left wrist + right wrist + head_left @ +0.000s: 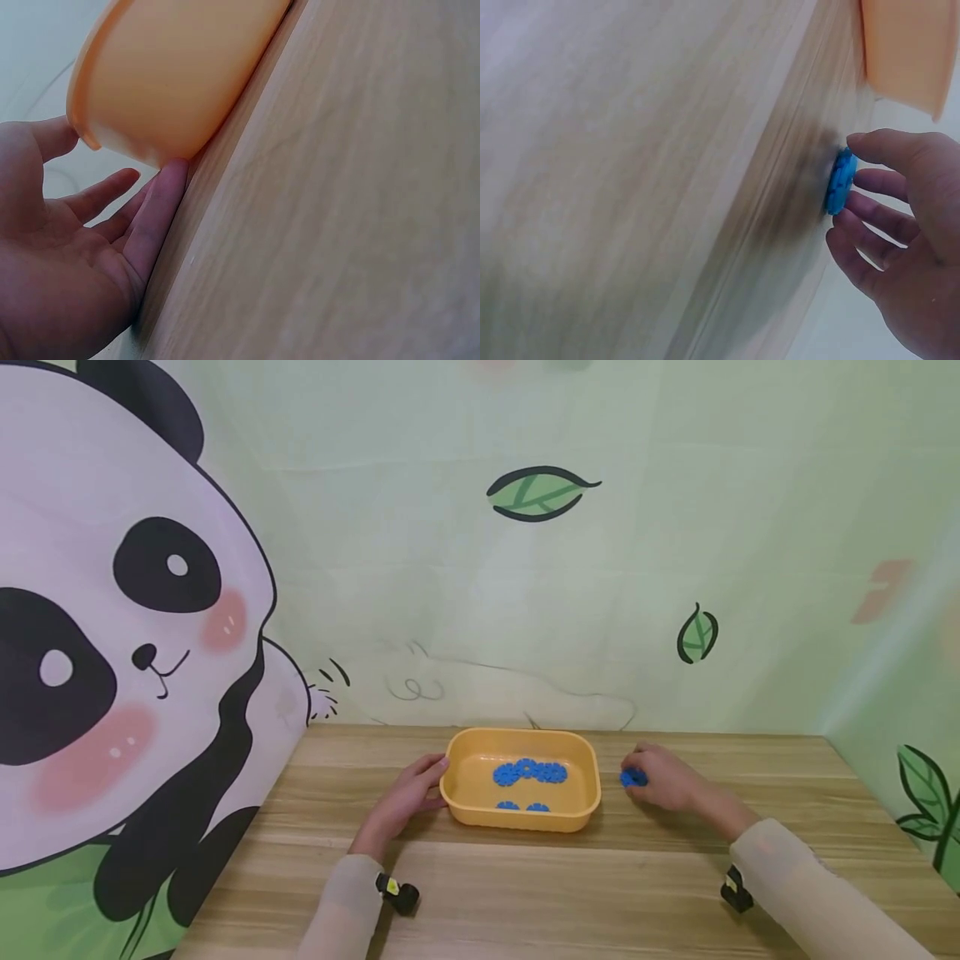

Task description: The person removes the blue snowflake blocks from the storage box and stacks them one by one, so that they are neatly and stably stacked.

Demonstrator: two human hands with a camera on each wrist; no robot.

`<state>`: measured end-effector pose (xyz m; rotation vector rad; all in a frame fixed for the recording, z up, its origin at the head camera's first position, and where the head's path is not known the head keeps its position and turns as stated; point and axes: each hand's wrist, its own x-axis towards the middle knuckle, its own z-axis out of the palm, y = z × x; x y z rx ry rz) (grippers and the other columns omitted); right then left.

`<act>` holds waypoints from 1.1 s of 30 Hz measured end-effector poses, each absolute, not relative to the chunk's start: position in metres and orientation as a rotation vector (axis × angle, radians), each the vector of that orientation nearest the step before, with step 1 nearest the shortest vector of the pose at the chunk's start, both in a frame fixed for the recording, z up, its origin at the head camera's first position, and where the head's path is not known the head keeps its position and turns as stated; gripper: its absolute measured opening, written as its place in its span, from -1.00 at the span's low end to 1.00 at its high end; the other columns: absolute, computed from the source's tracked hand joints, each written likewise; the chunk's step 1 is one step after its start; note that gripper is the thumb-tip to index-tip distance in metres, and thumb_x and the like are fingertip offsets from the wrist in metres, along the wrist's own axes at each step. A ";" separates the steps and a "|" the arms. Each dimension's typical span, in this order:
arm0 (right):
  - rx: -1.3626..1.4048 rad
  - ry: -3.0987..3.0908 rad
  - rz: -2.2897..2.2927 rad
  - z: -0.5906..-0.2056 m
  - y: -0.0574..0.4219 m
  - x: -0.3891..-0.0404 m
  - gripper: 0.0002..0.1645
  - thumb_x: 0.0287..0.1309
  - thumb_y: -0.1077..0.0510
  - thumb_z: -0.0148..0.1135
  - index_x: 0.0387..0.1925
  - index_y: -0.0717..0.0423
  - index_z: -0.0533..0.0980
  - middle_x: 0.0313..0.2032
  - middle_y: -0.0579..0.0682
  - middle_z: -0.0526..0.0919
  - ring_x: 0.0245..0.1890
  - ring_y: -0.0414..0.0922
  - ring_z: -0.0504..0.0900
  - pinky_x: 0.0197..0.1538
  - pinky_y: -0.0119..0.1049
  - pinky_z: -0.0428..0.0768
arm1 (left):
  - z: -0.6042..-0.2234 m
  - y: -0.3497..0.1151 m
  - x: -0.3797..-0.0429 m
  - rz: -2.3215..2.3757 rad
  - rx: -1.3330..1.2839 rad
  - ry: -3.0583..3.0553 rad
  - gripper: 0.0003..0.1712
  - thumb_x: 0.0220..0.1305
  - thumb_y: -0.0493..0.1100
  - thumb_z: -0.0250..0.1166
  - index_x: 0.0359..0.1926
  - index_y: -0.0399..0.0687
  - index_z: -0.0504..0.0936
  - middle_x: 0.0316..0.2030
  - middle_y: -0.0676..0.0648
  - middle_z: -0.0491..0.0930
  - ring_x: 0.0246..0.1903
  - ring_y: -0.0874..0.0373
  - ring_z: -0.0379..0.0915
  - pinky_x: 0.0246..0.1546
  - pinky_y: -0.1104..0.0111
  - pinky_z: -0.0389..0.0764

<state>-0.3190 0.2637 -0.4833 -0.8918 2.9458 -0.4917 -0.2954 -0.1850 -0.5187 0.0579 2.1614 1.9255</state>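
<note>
A yellow plastic basin (517, 817) stands on the table with several blue snowflake discs (527, 768) lying in it. At its left side is my left hand (405, 795). The left wrist view shows the thumb touching the basin's rim (88, 131) and a fingertip at the foot of its wall, the other fingers loosely extended. To the right of the basin, my right hand (667, 778) holds a blue snowflake disc (841, 181) between thumb and fingertips, close to the tabletop. Whether it is a single disc or a stack, I cannot tell.
The wood-grain table (480, 893) meets a pale green cloth backdrop (420, 568) printed with a panda and leaves. Each forearm carries a small black wrist camera (405, 898) over a light sleeve.
</note>
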 end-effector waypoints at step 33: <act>-1.044 2.850 -0.689 -0.460 0.149 -0.328 -0.48 0.32 0.11 0.49 0.16 0.37 0.63 0.03 0.21 0.72 0.06 0.13 0.67 0.21 0.06 0.66 | -0.518 -0.186 -0.296 1.888 0.044 2.177 -0.28 0.64 0.17 0.11 0.55 -0.20 0.33 0.45 -0.29 0.41 0.37 -0.18 0.44 0.09 0.13 0.75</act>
